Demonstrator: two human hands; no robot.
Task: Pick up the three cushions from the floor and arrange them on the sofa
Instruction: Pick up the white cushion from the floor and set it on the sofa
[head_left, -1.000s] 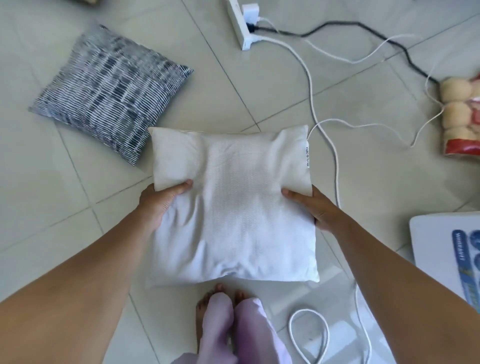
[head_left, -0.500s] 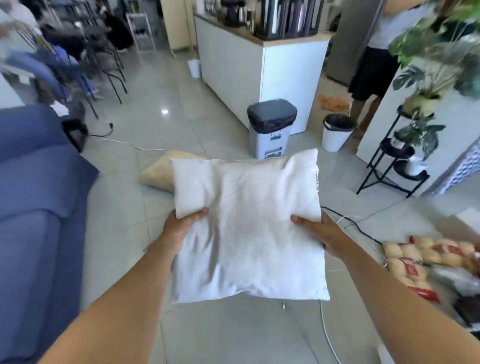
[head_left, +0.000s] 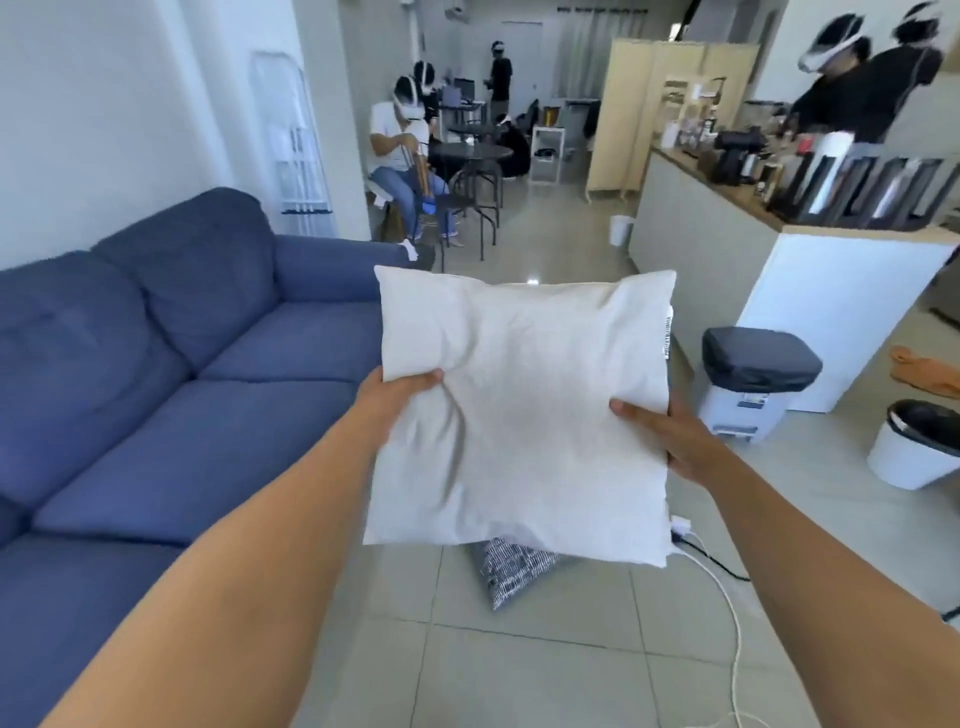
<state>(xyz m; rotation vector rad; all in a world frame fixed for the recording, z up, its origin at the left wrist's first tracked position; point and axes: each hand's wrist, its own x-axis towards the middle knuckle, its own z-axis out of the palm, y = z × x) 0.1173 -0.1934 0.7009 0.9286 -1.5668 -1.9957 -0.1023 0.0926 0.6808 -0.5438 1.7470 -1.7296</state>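
Observation:
I hold a white cushion (head_left: 524, 410) up in front of me at chest height. My left hand (head_left: 397, 397) grips its left edge and my right hand (head_left: 660, 434) grips its right edge. The blue sofa (head_left: 171, 374) stretches along the left, its seats bare, a little left of the cushion. A black-and-white patterned cushion (head_left: 511, 569) lies on the tiled floor, mostly hidden below the white one. The third cushion is hidden from view.
A white cable (head_left: 727, 613) and power strip trail over the floor at lower right. A grey-lidded bin (head_left: 753, 384) and a white bin (head_left: 914, 447) stand by the kitchen counter (head_left: 810, 270). People sit and stand at the far end of the room.
The white cushion has come up off the floor in both hands, and my view has swung up and left, bringing the sofa alongside and the patterned cushion beneath the held one.

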